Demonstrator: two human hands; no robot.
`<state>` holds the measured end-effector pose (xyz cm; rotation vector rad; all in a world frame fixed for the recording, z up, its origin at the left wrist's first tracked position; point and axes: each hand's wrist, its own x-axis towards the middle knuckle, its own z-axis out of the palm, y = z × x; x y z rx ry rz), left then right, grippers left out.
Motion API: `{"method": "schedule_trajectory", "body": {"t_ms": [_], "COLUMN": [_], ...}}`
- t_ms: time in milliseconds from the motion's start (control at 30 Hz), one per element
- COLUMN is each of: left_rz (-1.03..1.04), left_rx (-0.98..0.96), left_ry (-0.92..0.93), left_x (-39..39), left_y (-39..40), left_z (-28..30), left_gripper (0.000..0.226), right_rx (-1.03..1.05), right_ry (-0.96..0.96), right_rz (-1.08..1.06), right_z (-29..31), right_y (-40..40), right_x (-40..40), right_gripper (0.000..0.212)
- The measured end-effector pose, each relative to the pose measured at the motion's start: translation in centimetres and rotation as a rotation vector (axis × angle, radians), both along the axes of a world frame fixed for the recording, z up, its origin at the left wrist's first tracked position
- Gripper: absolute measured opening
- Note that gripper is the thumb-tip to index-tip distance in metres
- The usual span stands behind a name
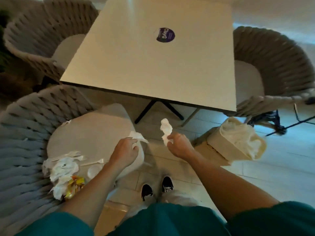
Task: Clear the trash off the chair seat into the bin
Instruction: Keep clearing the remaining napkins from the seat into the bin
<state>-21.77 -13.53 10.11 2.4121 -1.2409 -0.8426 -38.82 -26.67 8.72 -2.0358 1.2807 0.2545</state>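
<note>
Square table (148, 62), woven chairs (276, 62), tiled floor (281, 160).

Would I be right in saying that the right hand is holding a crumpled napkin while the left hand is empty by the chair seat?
Not quite: the head view shows the left hand pinching a napkin at the chair seat edge. The right hand does hold a crumpled napkin.

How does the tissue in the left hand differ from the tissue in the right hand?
The tissue in the left hand lies at the edge of the chair seat, while the tissue in the right hand is lifted over the floor, nearer the bin. The left hand pinches a flatter, spread piece; the right hand pinches a crumpled, upright wad. Both are white.
</note>
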Motion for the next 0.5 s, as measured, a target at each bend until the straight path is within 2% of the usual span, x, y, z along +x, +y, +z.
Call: {"method": "schedule_trajectory", "body": {"t_ms": [200, 367, 500], "left_rz": [-0.223, -0.325, -0.402], "left_rx": [-0.105, -0.111, -0.097], "left_ry": [0.008, 0.026, 0.054], "left_x": [-5.1, -11.2, -17.0], "left_y": [-5.9, -12.7, -18.2], "left_z": [0.2, -0.8, -1.3], "left_gripper": [0.024, 0.02, 0.021], "right_rx": [-0.027, -0.054, -0.051], "right_ry": [-0.08, -0.121, -0.091], "right_rz": [-0.299, -0.493, -0.611], "right_z": [0.1, -0.5, -1.8], "right_y": [-2.7, -5.5, -9.2], "right_x": [-8.8, -16.5, -21.8], "right_gripper": [0.033, 0.045, 0.036]}}
